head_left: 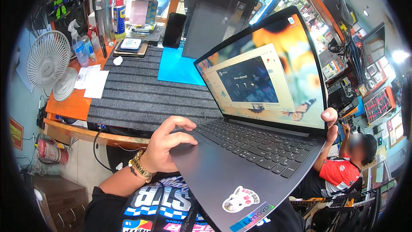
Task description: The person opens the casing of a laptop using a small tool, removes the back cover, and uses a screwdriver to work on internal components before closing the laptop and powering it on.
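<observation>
A dark grey laptop (253,146) is held tilted in front of me, lid raised and screen (257,73) lit with a window over a flower-and-butterfly picture. Its right side, near the hinge, is gripped by my right hand (329,124); the thumb shows beside the screen edge and the other fingers are partly hidden. At the front left part of the laptop, my left hand (167,142) has its thumb and forefinger apart, their tips at the palm rest beside the keyboard. An animal sticker (240,199) marks the palm rest. A gold watch and a beaded bracelet circle my left wrist.
A dark grey ribbed mat (141,90) covers the bench, with a blue sheet (178,66), a standing black phone (174,30) and another dark laptop (219,17) behind. Fan (48,56), spray bottle (78,45) and papers (96,84) stand left. Another person (341,172) sits right.
</observation>
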### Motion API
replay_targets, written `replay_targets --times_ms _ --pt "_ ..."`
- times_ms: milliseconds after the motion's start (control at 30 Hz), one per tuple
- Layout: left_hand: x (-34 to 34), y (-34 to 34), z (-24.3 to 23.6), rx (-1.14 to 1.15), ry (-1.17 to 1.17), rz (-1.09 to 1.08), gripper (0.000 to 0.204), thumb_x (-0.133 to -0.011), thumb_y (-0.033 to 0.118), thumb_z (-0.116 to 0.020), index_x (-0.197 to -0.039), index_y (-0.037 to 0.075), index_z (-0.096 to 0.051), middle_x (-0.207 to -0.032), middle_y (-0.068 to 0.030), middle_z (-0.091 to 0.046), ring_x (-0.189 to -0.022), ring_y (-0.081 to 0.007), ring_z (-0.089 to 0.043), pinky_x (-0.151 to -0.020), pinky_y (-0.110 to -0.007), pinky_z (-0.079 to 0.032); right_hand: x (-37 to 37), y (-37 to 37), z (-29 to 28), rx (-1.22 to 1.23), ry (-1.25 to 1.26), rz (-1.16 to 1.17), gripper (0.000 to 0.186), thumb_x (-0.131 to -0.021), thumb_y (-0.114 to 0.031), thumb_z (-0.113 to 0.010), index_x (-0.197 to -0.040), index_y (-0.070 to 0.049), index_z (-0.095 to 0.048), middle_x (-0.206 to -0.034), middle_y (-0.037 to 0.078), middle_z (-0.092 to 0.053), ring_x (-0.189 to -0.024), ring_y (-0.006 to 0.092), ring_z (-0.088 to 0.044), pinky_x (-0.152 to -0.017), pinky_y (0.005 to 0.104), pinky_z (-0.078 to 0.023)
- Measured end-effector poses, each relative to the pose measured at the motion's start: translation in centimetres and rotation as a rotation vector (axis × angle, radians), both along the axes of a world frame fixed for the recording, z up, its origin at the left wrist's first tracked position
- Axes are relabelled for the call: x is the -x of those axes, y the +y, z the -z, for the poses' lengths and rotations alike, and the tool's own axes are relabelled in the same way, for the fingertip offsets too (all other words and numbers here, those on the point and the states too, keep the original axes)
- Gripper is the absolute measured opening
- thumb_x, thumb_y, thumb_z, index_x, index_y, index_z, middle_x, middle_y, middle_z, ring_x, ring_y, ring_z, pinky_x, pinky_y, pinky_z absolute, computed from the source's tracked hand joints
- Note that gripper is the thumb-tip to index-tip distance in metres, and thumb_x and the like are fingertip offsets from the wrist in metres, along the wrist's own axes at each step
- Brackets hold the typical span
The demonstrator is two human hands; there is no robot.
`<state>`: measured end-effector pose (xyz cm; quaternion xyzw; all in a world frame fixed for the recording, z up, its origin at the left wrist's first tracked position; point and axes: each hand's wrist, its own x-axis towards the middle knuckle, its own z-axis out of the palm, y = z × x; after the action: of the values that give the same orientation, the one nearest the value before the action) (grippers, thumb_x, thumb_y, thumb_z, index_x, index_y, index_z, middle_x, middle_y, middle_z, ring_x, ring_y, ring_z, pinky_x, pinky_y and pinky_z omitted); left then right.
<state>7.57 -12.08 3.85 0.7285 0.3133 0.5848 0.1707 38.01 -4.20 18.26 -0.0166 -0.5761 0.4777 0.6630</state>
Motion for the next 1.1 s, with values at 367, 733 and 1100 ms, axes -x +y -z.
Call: replay_targets --times_ms 367,733,1100 --pt "0.2 0.1 0.4 -0.014 0.019 -0.029 0.035 -0.074 0.018 -0.094 -0.100 0.006 -0.075 -0.127 -0.0183 -0.066 -0.108 -0.0302 -0.070 -0.095 -0.041 -0.059 -0.7 -0.2 0.0 0.065 -0.040 0.010 0.040 -0.112 -0.042 -0.040 -0.111 -0.008 -0.062 -0.166 0.040 -0.034 -0.146 0.0628 -0.045 -0.110 0.0781 -0.048" --pt "-0.1 0.1 0.4 -0.002 -0.005 -0.037 0.033 -0.075 0.018 -0.093 -0.101 0.006 -0.077 -0.123 -0.0173 -0.068 -0.109 -0.0294 -0.070 -0.093 -0.040 -0.058 -0.8 -0.1 0.2 0.048 -0.042 0.032 0.041 -0.113 -0.043 -0.040 -0.112 -0.009 -0.062 -0.166 0.040 -0.033 -0.144 0.0605 -0.047 -0.107 0.0732 -0.053" --pt "-0.2 0.0 0.4 0.034 -0.050 -0.012 0.033 -0.076 0.019 -0.093 -0.101 0.005 -0.076 -0.124 -0.0177 -0.067 -0.109 -0.0290 -0.070 -0.094 -0.040 -0.058 -1.3 0.0 0.3 0.018 -0.080 -0.005 0.041 -0.114 -0.042 -0.040 -0.117 -0.007 -0.061 -0.167 0.039 -0.032 -0.144 0.0570 -0.048 -0.107 0.0696 -0.052"
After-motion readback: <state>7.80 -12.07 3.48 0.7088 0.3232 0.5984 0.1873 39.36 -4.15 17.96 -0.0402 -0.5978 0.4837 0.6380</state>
